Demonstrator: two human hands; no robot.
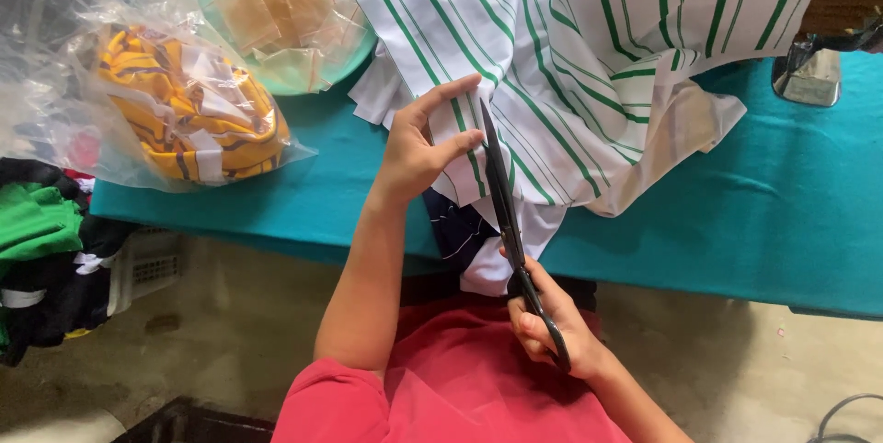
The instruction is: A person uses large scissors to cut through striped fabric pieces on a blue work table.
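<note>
A white cloth with green stripes (pixel 570 47) lies heaped on the teal table (pixel 754 213), one end hanging over the near edge. My left hand (pixel 418 149) pinches that cloth's edge between thumb and fingers. My right hand (pixel 547 323) grips the handles of long black scissors (pixel 504 204). Their blades point away from me, along the cloth right beside my left fingers. A dark blue and white piece (pixel 460 231) hangs below the table edge under the cloth.
A clear plastic bag with yellow striped fabric (pixel 193 107) sits at the table's left. Behind it is a green bowl of small bagged items (pixel 285 11). Green and black clothes (pixel 41 250) pile at far left. A metal machine foot (pixel 809 75) stands at the right.
</note>
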